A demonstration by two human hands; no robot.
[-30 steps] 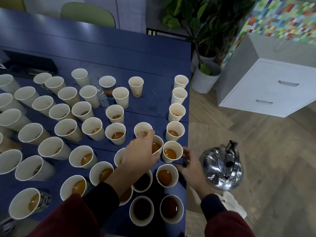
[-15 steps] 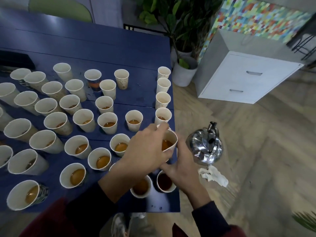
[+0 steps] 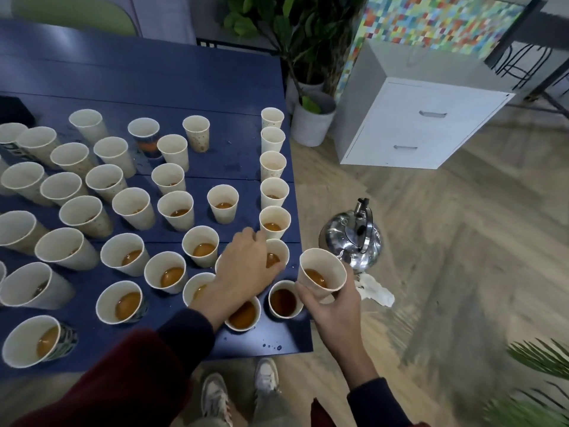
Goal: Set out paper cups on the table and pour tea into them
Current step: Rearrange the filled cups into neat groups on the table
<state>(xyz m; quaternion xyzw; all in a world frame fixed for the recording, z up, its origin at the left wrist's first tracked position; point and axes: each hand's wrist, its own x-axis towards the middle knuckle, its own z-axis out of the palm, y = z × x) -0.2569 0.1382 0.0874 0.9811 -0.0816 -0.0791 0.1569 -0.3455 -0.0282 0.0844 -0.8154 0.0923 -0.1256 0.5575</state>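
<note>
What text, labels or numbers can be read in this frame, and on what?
None legible.
Far-left banded cup: light marks on the dark band, too blurred to read.
Blue-and-orange printed cup: pattern only, no words made out.
Paper cup in the right hand: no print showing.
Kettle, drawer cabinet: no label visible.

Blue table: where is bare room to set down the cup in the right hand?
Bare table: far strip beyond the last cups; lane left of the right-edge column; near corner by the dark tea cup. Left and middle: crowded.
</note>
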